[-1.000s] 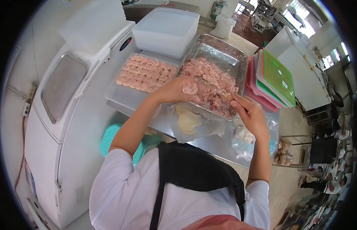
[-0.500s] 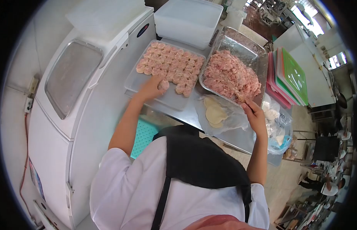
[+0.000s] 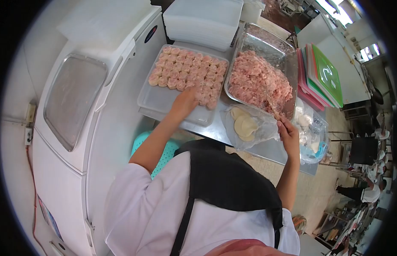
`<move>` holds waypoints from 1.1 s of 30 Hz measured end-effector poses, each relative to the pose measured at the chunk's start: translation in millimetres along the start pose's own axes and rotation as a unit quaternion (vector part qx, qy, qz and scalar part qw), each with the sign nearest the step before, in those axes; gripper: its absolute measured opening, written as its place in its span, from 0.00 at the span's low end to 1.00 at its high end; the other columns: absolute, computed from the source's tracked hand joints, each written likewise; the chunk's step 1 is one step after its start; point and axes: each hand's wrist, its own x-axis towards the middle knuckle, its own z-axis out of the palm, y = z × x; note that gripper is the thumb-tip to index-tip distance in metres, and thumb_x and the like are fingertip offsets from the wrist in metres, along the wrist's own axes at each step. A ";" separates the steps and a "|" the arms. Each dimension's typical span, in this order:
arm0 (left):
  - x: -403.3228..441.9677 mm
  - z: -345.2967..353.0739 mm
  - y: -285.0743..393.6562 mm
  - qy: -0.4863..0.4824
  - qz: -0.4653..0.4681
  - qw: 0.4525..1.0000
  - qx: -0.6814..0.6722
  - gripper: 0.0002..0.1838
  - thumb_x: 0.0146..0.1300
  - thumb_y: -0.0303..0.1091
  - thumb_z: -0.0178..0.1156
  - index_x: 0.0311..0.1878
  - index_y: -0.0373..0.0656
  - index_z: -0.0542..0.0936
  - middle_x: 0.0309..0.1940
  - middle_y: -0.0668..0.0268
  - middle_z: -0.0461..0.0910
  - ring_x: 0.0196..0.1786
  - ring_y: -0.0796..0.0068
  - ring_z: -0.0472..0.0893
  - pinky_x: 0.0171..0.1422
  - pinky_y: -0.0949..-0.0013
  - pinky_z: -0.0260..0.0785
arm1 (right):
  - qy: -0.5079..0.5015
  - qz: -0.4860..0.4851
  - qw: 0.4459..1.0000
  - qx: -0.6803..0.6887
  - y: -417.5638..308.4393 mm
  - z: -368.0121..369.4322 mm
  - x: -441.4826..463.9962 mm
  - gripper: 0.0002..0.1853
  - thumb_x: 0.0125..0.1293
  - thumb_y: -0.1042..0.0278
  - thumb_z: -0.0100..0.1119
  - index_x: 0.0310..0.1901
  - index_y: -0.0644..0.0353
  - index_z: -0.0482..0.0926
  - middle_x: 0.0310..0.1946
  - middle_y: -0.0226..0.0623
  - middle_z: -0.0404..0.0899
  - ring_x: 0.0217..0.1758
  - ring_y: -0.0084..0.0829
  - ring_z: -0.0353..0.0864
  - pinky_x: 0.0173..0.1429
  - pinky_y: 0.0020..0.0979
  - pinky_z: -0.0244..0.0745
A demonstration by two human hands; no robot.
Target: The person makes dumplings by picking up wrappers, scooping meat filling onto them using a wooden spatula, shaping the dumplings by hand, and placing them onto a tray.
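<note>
Open-topped meat dumplings point(image 3: 177, 70) stand in close rows in a shallow plastic tray point(image 3: 158, 104). My left hand point(image 3: 185, 102) is at the front edge of these rows, its fingers closed around a dumpling that they mostly hide. To the right, a metal pan point(image 3: 254, 36) holds a heap of pink minced meat point(image 3: 256, 79). My right hand point(image 3: 288, 133) grips a thin, meat-smeared spatula point(image 3: 274, 112), its far end in the meat. Round pale dough wrappers point(image 3: 245, 126) lie on a clear plastic bag point(image 3: 264, 128) in front of the pan.
Stacked white containers point(image 3: 202, 25) stand behind the tray. Coloured lids point(image 3: 326, 77) and a bag of white pieces point(image 3: 307, 132) are on the right. A white freezer point(image 3: 117, 128) is at left, a turquoise basket point(image 3: 164, 160) below the table. A person point(image 3: 369, 194) is far right.
My left hand has moved right with the dumpling, from the tray's open part to the end of the rows. My right hand has shifted slightly right and down, still holding the spatula.
</note>
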 end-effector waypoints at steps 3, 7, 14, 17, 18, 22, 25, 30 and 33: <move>-1.8 -18.6 6.3 -0.058 -0.009 0.998 -0.036 0.39 0.55 0.29 0.63 0.72 0.49 0.62 0.56 0.47 0.73 0.58 0.47 0.74 0.62 0.56 0.67 | -0.005 0.014 1.000 -0.005 3.1 -6.0 0.6 0.17 0.68 0.61 0.60 0.54 0.60 0.81 0.24 0.21 0.71 0.24 0.13 0.64 0.27 0.18 0.59; 35.3 -42.4 -5.0 0.021 -0.037 0.997 0.060 0.17 0.59 0.34 0.60 0.52 0.45 0.80 0.50 0.52 0.75 0.55 0.51 0.75 0.57 0.55 0.68 | 0.017 0.029 0.999 -0.011 2.4 -17.2 -6.3 0.16 0.69 0.62 0.60 0.53 0.60 0.81 0.24 0.21 0.71 0.23 0.12 0.64 0.26 0.18 0.59; 145.4 -41.3 -64.9 0.213 0.014 0.963 0.164 0.11 0.59 0.35 0.59 0.43 0.48 0.84 0.43 0.56 0.76 0.49 0.53 0.75 0.53 0.54 0.69 | 0.065 0.065 0.996 -0.005 18.0 -32.1 -27.9 0.17 0.69 0.62 0.59 0.54 0.62 0.80 0.23 0.22 0.71 0.21 0.12 0.64 0.24 0.18 0.59; 163.2 -33.3 -81.3 0.219 -0.039 0.950 0.219 0.10 0.59 0.34 0.58 0.43 0.50 0.85 0.42 0.57 0.76 0.49 0.53 0.75 0.53 0.53 0.69 | 0.087 0.084 0.993 -0.005 24.7 -38.4 -37.6 0.17 0.70 0.63 0.58 0.54 0.63 0.80 0.22 0.20 0.69 0.20 0.11 0.62 0.23 0.17 0.56; 166.2 -32.7 -81.9 0.204 -0.041 0.951 0.228 0.10 0.58 0.34 0.58 0.42 0.50 0.85 0.42 0.57 0.75 0.49 0.53 0.74 0.53 0.52 0.69 | 0.098 0.092 0.991 -0.004 28.2 -40.8 -41.3 0.17 0.69 0.63 0.58 0.54 0.63 0.80 0.22 0.20 0.69 0.20 0.11 0.62 0.23 0.17 0.56; 171.2 -31.7 -79.1 0.164 -0.038 0.958 0.233 0.10 0.59 0.35 0.58 0.42 0.51 0.85 0.41 0.57 0.75 0.51 0.52 0.74 0.53 0.53 0.68 | 0.114 0.121 0.986 0.009 36.7 -45.8 -52.6 0.17 0.69 0.62 0.59 0.54 0.63 0.80 0.21 0.21 0.69 0.20 0.12 0.62 0.22 0.17 0.57; 166.4 -37.3 -69.3 0.155 -0.026 0.963 0.219 0.10 0.59 0.35 0.58 0.41 0.52 0.86 0.40 0.58 0.75 0.51 0.53 0.73 0.53 0.53 0.68 | 0.117 0.123 0.986 0.007 36.1 -45.5 -54.6 0.17 0.69 0.63 0.58 0.55 0.63 0.80 0.21 0.21 0.69 0.20 0.11 0.62 0.22 0.17 0.57; 159.9 -36.7 -79.9 0.131 0.034 0.958 0.254 0.09 0.58 0.34 0.59 0.39 0.51 0.86 0.39 0.59 0.75 0.48 0.54 0.74 0.53 0.53 0.67 | 0.075 0.054 0.993 -0.079 45.9 -52.5 -37.5 0.18 0.69 0.61 0.58 0.53 0.66 0.80 0.28 0.32 0.80 0.29 0.24 0.76 0.34 0.27 0.70; 153.2 -37.0 -60.5 0.153 0.044 0.960 0.230 0.08 0.58 0.33 0.60 0.39 0.51 0.86 0.39 0.59 0.74 0.48 0.54 0.74 0.53 0.54 0.67 | 0.042 0.006 0.982 -0.181 40.9 -66.2 -15.3 0.17 0.70 0.58 0.55 0.51 0.63 0.80 0.35 0.41 0.83 0.37 0.38 0.82 0.41 0.35 0.74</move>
